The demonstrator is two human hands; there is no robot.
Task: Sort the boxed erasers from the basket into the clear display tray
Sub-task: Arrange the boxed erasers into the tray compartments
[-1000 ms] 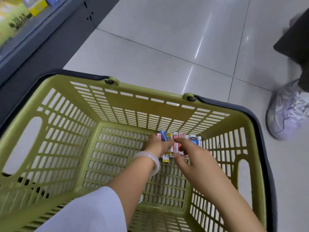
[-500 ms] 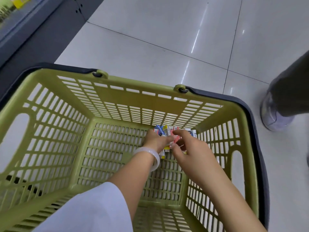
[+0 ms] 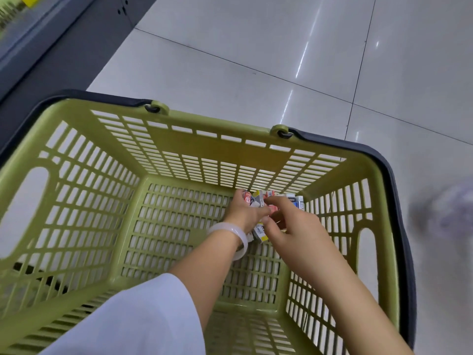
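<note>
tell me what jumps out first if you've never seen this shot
A big olive-green basket fills the frame, standing on pale glossy floor tiles. At its far right corner, the left hand and right hand gather a cluster of small boxed erasers. A pale bangle circles the left wrist.

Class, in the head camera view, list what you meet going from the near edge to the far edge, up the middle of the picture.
White sleeve → white bangle on the left wrist → left hand gripping boxed erasers → far wall of the green basket → tiled floor.
</note>
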